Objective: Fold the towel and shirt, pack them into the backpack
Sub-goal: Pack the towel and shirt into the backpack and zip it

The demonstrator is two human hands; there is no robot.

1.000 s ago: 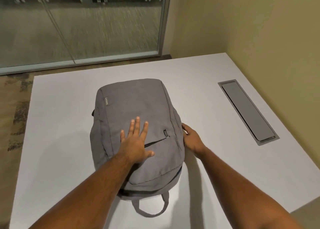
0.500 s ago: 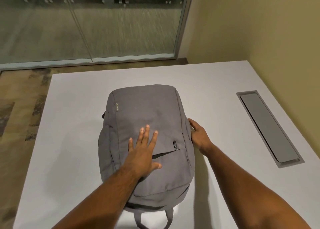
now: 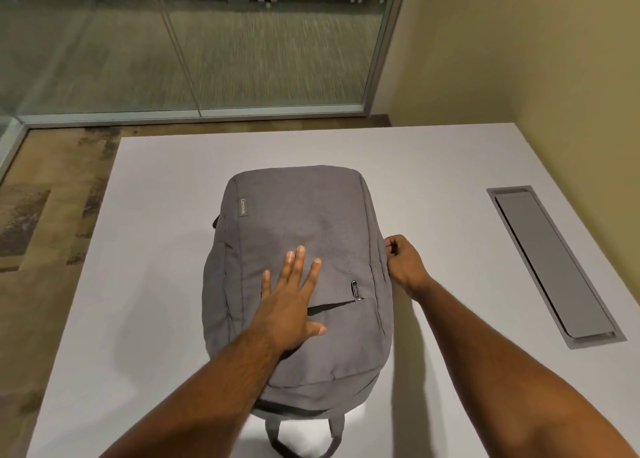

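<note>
A grey backpack (image 3: 311, 222) lies flat on the white table (image 3: 156, 249), its carry handle toward me and its front pocket zip partly open. My left hand (image 3: 294, 298) presses flat on the front panel with fingers spread. My right hand (image 3: 403, 262) is at the backpack's right side seam, fingers curled and pinching something small there, likely the main zipper pull, which is hidden by the fingers. No towel or shirt is in view.
A grey cable hatch (image 3: 550, 263) is set into the table at the right. A beige wall (image 3: 519, 59) runs along the right side. Glass partitions (image 3: 190, 42) stand beyond the table's far edge, with patterned floor (image 3: 45, 215) at the left.
My right hand has slid along the backpack's right side, farther from me. The left hand stays pressed on the front panel. The camera has tilted, so everything sits lower in view.
</note>
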